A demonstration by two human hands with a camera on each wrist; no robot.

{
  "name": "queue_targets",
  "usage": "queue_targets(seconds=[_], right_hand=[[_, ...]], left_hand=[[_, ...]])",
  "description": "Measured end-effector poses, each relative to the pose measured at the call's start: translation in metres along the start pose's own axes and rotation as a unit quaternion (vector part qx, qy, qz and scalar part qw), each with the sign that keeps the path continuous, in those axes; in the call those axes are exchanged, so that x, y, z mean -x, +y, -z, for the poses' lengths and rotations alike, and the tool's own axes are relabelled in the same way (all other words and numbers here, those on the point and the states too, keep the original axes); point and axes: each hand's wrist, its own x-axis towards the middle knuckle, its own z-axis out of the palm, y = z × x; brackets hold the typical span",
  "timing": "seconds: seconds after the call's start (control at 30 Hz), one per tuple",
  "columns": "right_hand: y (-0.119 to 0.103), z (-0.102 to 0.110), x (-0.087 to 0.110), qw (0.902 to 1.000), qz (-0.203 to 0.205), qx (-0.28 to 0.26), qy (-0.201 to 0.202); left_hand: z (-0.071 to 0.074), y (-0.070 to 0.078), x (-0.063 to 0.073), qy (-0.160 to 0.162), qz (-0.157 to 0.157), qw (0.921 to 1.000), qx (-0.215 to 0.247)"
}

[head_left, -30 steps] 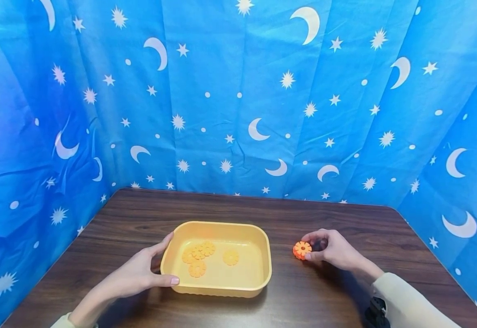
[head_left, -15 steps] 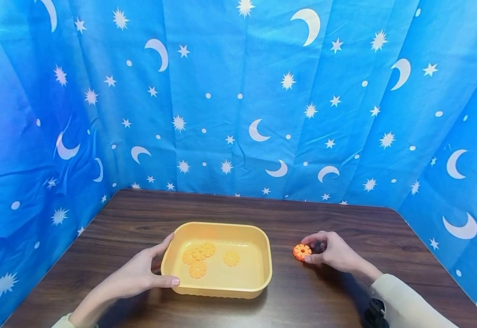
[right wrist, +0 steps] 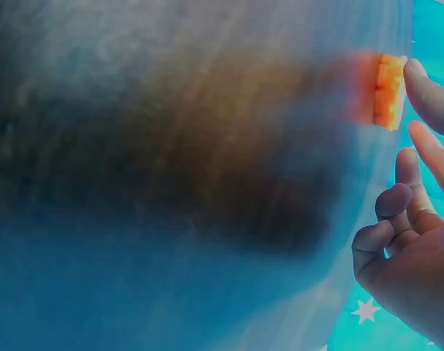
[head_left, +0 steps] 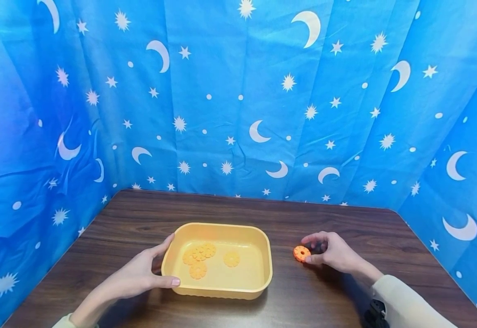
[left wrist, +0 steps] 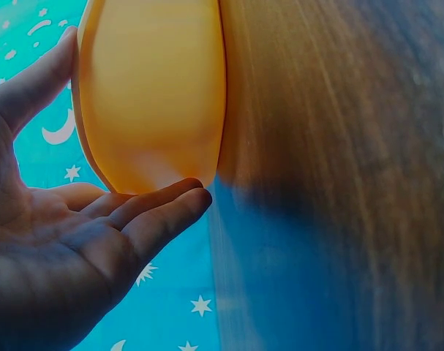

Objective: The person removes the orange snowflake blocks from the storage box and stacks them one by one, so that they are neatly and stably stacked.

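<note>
In the head view my left hand [head_left: 140,271] holds the left end of a yellow plastic tray [head_left: 246,291], thumb at the near corner and fingers along the far-left side. The left wrist view shows those fingertips against the tray's end wall [left wrist: 156,88]. Inside lie several flat, flower-shaped notched discs [head_left: 198,270], most overlapping at the left and one [head_left: 231,259] apart. To the tray's right, my right hand [head_left: 334,253] has thumb and index finger at the edges of a small stack of orange notched discs [head_left: 301,253]. In the right wrist view this stack [right wrist: 388,91] stands on the tabletop.
A dark wood-grain table [head_left: 263,212] extends under everything. Blue curtains [head_left: 205,68] with moons and stars enclose its back and sides. A black device [head_left: 377,313] is strapped at the right wrist, near the pale sleeve [head_left: 406,300].
The orange discs under my right fingertips have turned slightly and line up more neatly as one stack. My left hand and the tray stay put; the head view shifts very slightly.
</note>
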Motion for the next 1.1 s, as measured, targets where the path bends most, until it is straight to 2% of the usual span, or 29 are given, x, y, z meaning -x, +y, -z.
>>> queue_targets(seconds=[0.17, 0.47, 0.67, 0.8, 1.1], right_hand=[[-0.014, 0.004, -0.002, 0.9998, 0.0, 0.013, 0.013], [-0.051, -0.001, -0.01, 0.9988, 0.045, 0.014, 0.011], [-0.076, -0.013, -0.016, 0.9957, 0.086, 0.032, -0.008], [-0.092, -0.023, -0.021, 0.9944, 0.097, 0.034, -0.023], [-0.111, -0.046, -0.037, 0.9901, 0.122, 0.022, -0.065]], left_hand=[[0.0, 0.0, -0.001, 0.003, 0.0, 1.0, -0.009], [-0.001, 0.0, 0.0, 0.004, 0.0, 0.9999, -0.01], [0.0, 0.0, -0.001, 0.003, 0.0, 1.0, -0.007], [0.0, -0.001, -0.001, 0.003, -0.001, 1.0, -0.009], [0.0, -0.001, -0.001, 0.0, 0.005, 1.0, -0.004]])
